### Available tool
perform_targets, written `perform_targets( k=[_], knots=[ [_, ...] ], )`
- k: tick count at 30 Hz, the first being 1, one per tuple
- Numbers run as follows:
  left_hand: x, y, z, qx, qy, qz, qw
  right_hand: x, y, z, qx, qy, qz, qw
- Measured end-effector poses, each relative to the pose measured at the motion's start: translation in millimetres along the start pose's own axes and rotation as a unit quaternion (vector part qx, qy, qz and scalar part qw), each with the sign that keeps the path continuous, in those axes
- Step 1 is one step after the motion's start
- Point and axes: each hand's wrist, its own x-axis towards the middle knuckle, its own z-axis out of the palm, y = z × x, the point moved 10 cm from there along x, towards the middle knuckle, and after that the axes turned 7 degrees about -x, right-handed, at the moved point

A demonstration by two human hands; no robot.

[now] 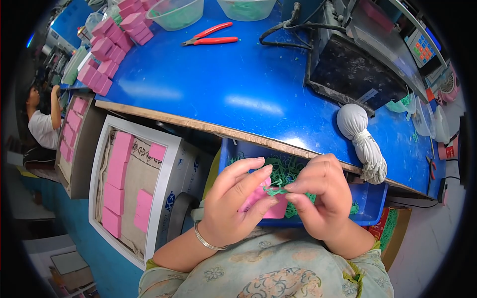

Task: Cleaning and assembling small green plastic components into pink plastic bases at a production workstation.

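Observation:
In front of my body, both hands meet over a blue tray. My right hand [322,196] pinches one end of a small green plastic piece [276,190] between thumb and finger. My left hand [237,196] has its thumb and fingertips curled round the other end. A pink block [275,210] shows just beneath the left thumb; whether the left fingers grip it or it rests on something is hidden. Many loose green pieces [285,166] lie tangled in the blue tray [366,195] under my hands.
A blue workbench [208,84] spans ahead, bearing red-handled pliers [213,40], clear tubs [177,14], stacked pink blocks [103,49], a black machine [357,69] and a white cloth bundle [361,141]. At left stands a white-edged box [169,149] with pink blocks; a person [43,121] sits beyond.

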Motion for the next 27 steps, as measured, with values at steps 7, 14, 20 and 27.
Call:
perform_targets(
  k=[7, 14, 20, 27],
  knots=[
    [-5, -10, 2, -0.053, -0.005, 0.01, 0.999, -10, 29, 6, 0.189, 0.015, 0.124, 0.974],
    [-9, -13, 2, -0.056, -0.009, -0.004, 0.998, -10, 28, 5, 0.161, 0.013, 0.108, 0.981],
    [-7, -12, -1, -0.063, 0.007, -0.001, 0.998, -5, 22, 2, 0.059, 0.0, 0.079, 0.995],
    [-6, -6, -5, -0.037, 0.011, 0.001, 0.999, -1, 12, 8, -0.071, -0.04, -0.002, 0.997]
  ],
)
